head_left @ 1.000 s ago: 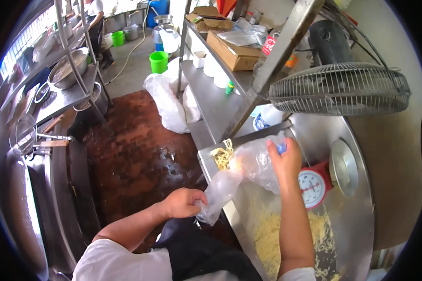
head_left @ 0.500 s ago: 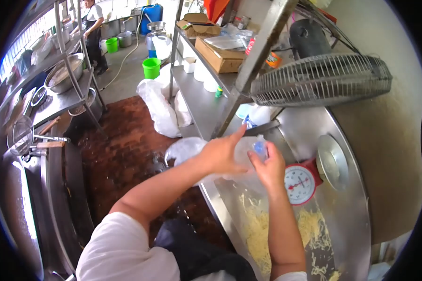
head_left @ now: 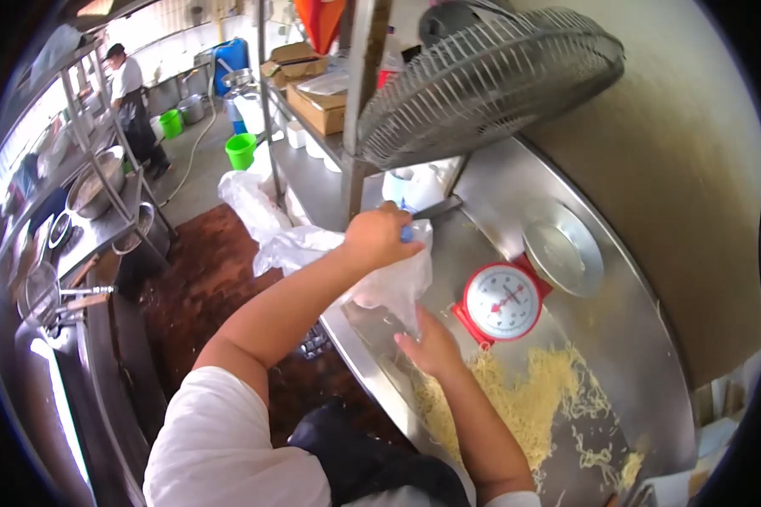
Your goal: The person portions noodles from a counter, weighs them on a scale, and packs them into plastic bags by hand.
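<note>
A thin, clear plastic bag (head_left: 397,283) hangs over the near edge of the steel counter. My left hand (head_left: 382,239) is closed on its upper part, by a small blue patch partly hidden behind the fingers. Below it, my right hand (head_left: 434,345) has thumb and fingers apart; the fingertips are at the bag's lower corner, and whether they touch it is hard to tell. Loose yellow noodles (head_left: 516,397) lie spread on the counter beside my right forearm. A red scale (head_left: 503,302) with a white dial stands just right of my right hand.
A round metal pan (head_left: 564,258) leans behind the scale. The large fan (head_left: 490,89) hangs over the counter beside a shelf post (head_left: 359,110). White plastic sacks (head_left: 249,203) are at the left. Far back, a person (head_left: 131,106) stands near green buckets (head_left: 240,150).
My view has turned right and down. My left hand has closed on the bag's top near the blue patch. My right hand has left that patch and dropped to the bag's lower corner.
</note>
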